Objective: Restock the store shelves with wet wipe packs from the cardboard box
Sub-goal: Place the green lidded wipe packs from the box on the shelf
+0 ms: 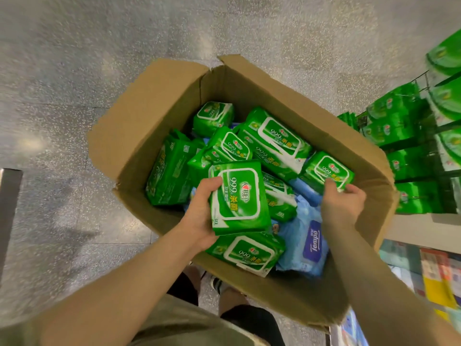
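open cardboard box (159,101) on a speckled grey floor (62,71), flaps spread out. full of green wet wipe packs (272,143) lying every which way, some flat, some on edge, with light blue packs (309,243) under them near the right corner.

left hand (199,216) inside the box, near side, wrapped round a green pack (238,198). thumb over the top left corner, fingers hidden under it. pack tilted and lifted a bit above the others, label facing up.

right hand (343,203) to the right, by the right wall of the box. thumb pressed on one side of a smaller green pack (326,171), fingertips curled over its near right edge, pinching it. pack touching the packs beside it.

on the far right, store shelves (424,221) with rows of more green packs (399,131) standing up close together. lower down on the right, coloured boxes (439,278), too blurry to tell what.

at the bottom, bare arms, tan shirt, dark shorts and a shoe (217,283) just beside the box.
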Motion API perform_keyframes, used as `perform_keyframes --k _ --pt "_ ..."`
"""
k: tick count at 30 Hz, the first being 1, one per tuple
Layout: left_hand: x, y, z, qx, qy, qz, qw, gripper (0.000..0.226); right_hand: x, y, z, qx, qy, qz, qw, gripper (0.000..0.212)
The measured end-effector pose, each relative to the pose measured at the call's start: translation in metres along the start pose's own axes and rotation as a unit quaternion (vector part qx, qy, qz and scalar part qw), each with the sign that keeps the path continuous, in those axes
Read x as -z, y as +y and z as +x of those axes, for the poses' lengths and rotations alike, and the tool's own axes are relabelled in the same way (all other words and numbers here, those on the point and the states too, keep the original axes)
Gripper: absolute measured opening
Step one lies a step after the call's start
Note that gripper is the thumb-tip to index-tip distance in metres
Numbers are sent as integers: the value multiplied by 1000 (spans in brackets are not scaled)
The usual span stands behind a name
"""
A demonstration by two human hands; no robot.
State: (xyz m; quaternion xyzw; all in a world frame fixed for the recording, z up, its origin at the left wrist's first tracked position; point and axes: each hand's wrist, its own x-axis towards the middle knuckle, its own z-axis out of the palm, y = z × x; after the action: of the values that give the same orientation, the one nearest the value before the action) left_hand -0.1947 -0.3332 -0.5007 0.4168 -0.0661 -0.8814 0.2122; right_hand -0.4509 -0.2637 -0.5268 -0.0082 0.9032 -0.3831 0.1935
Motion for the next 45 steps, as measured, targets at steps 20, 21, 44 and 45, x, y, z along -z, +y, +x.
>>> perform_keyframes --k 20,21,44,45 --pt "27 26 -58 -38 -44 -7 998 81 -14 11 21 -134 -69 177 973 75" --pt "26 27 -61 -40 -43 -9 998 83 -8 12 8 -135 -48 185 972 70" --pt "-12 69 -59 -154 24 -119 981 79 11 -125 -225 348 -346 -103 865 59" --pt "-7 69 -59 -151 20 -124 980 77 9 -122 -224 348 -371 -101 855 61"
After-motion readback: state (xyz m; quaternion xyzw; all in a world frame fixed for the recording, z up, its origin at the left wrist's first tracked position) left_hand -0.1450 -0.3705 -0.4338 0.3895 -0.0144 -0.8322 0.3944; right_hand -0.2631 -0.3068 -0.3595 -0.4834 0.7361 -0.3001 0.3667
